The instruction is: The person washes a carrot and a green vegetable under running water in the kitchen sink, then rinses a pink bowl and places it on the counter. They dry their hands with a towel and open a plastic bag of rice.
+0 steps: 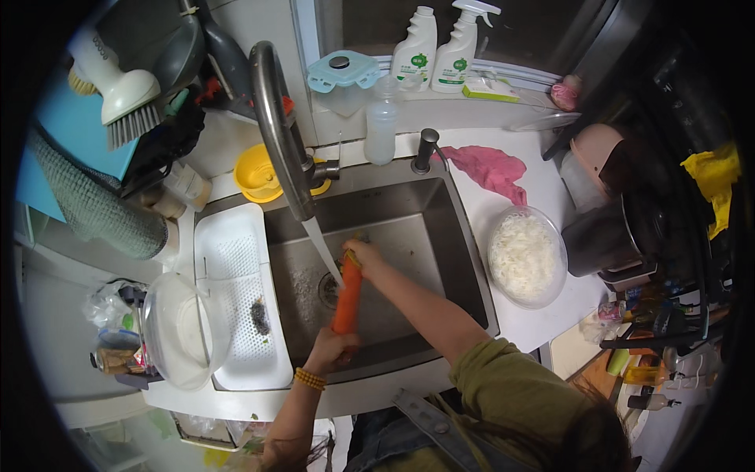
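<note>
A large orange carrot [348,298] slants over the metal sink [395,283], close to the stream of water from the curved faucet [272,106]. My left hand [333,352], with a yellow beaded bracelet at the wrist, is closed around its lower end. Up at the other end, my right hand [363,258] grips it beside a yellow-green edge that may belong to a scrubber or a peeler; I cannot tell which. Water falls near the drain at the carrot's left side. A clear bowl of white shreds [525,258] stands on the counter right of the sink.
A white perforated drain tray [236,236] with dark scraps covers the sink's left side, a clear plastic basin [177,330] beside it. Behind stand a yellow strainer [258,174], a plastic bottle [381,127] and a soap dispenser [424,150]. A pink cloth [489,168] lies at right.
</note>
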The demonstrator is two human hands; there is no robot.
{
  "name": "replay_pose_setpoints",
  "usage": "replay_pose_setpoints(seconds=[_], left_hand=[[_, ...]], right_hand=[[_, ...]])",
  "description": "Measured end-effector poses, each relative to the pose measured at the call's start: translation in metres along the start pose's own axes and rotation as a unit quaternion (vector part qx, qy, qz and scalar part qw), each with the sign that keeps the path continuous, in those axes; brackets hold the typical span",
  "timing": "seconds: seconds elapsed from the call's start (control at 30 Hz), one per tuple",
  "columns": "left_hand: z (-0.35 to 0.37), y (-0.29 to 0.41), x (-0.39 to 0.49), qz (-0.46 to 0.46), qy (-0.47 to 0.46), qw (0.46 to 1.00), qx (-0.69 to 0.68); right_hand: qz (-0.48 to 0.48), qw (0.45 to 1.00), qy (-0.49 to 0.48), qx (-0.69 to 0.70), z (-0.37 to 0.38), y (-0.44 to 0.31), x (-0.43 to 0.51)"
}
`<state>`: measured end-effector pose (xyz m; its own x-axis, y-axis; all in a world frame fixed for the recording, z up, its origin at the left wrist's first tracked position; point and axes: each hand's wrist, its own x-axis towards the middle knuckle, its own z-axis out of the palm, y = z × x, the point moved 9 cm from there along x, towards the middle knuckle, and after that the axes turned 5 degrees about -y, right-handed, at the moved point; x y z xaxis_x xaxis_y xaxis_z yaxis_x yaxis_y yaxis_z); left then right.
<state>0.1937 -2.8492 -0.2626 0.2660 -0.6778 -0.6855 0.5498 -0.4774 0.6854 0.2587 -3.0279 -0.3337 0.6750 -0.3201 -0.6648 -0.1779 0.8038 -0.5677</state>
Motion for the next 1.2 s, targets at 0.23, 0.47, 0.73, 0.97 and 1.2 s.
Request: replay_pose_setpoints(seconds=[0.23,0.47,0.73,0.97,1.2], left_hand=[[0.084,0.008,-0.026,-0.029,-0.337,0.733,-0.591],[0.009,-0.005,-0.011,0.024,0.038,0.999,-0.006],[0.002,0.039,-0.059,-0.007,0.227,0.849,0.476],[0.020,0.006,-0.056,-0.032,-0.023,0.992,0.120],[0.073,0.006,-0.025,-0.028,-0.212,0.798,-0.564]], right_hand=[[0.036,0.941,-0.243,0.233,0.038,0.017,-0.036],[0.018,0.997,-0.044,-0.066,0.012,0.028,-0.035],[-0.214,0.947,0.084,-0.222,-0.027,-0.019,-0.017],[0.072,0.987,-0.079,-0.118,-0.023,-0.010,-0.016],[0.029,0.922,-0.262,0.284,0.054,0.003,-0.052]])
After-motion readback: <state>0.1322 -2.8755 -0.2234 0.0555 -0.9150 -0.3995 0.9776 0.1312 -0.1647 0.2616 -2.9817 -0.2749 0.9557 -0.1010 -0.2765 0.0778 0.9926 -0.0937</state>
